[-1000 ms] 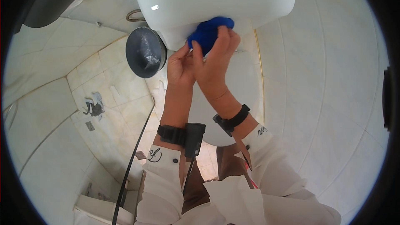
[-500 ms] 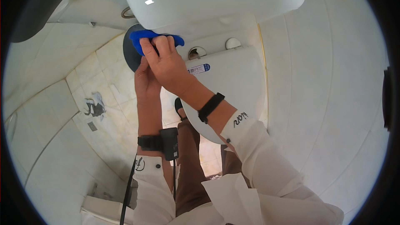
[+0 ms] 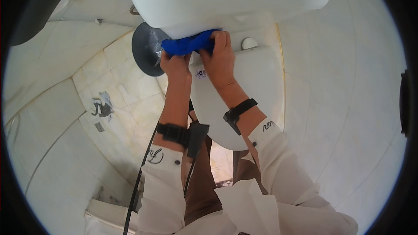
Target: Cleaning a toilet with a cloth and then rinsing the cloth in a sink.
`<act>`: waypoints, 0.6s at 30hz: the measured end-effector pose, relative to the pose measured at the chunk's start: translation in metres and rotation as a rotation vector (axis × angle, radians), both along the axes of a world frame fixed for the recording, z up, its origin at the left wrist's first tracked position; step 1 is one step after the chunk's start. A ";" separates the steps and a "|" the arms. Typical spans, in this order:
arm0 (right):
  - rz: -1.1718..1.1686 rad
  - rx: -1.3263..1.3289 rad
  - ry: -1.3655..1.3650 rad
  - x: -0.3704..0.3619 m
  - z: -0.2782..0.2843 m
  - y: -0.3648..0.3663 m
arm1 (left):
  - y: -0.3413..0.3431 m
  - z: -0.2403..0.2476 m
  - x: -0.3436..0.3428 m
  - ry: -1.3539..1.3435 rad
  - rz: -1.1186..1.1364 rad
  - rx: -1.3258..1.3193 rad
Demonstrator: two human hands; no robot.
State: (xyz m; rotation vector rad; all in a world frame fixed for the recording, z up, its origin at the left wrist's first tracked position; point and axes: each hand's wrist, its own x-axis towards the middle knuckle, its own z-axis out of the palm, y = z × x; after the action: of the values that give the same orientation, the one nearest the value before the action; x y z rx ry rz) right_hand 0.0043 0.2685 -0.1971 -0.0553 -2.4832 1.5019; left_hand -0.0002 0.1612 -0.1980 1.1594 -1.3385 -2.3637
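A blue cleaning cloth (image 3: 189,45) is stretched sideways between my two hands, just in front of the lower edge of a white toilet tank (image 3: 226,0). My left hand (image 3: 176,66) grips its left end from below. At the cloth's right end, my right hand (image 3: 220,58) pinches it with fingers over the top. Under my right hand lies the closed white toilet lid (image 3: 248,87), with a round silver hinge cap (image 3: 249,43) at its back. A dark grey bin (image 3: 146,56) with a clear plastic liner stands left of the cloth.
A crumpled grey-and-white item (image 3: 102,105) lies on the tiled floor to the left, beside a small floor drain (image 3: 100,127). White tiled walls (image 3: 335,82) close in on both sides. A dark object (image 3: 43,8) juts in at the upper left.
My hands were together over the bin with the cloth bunched. Now they are apart, the right one moved rightward, and the cloth is spread lengthwise. The bin's liner has come into view.
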 end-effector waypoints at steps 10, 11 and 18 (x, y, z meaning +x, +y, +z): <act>-0.223 0.265 -0.522 -0.018 -0.006 0.014 | 0.004 0.025 -0.009 -0.414 -0.178 -0.170; -0.235 0.206 -0.600 -0.020 -0.005 0.012 | 0.007 0.033 -0.007 -0.411 -0.171 -0.167; -0.373 -0.088 -0.576 -0.015 0.002 -0.034 | -0.024 0.022 0.003 -0.182 -0.006 0.092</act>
State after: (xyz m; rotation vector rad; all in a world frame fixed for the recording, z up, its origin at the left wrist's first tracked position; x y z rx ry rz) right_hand -0.0107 0.2348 -0.1954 -1.0379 -2.5928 1.5830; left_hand 0.0024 0.1372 -0.1762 1.4290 -1.2987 -2.3958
